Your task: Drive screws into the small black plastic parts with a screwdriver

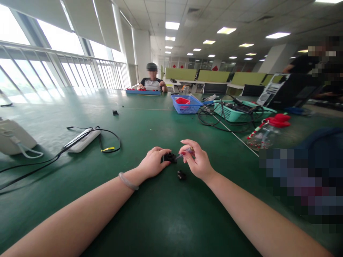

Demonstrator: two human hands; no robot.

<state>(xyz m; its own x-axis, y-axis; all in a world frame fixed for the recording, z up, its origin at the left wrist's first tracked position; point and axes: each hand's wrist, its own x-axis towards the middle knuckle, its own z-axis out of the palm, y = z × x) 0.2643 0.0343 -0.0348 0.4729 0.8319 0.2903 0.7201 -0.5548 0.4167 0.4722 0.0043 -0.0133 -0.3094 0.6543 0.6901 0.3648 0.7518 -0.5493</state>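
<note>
My left hand (153, 162) is closed on a small black part (169, 157), holding it down on the green tabletop (150, 128). Between the fingers of my right hand (197, 160) is a thin screwdriver-like tool (184, 153) with a pale, see-through handle. Its shaft slants down to the left, and the tip is at the black part's right side; whether they touch, I cannot tell. Another small black piece (181, 175) lies loose on the table just below, between my two wrists. Much of the held part is hidden by my left fingers.
Left lie a white power strip (84, 140), black cables (50, 160) and a white device (16, 137). Further off are a black block (115, 112), a blue basket (186, 107) and a green basket (230, 113) with cables. A bottle (264, 135) stands right. A person (152, 82) sits opposite.
</note>
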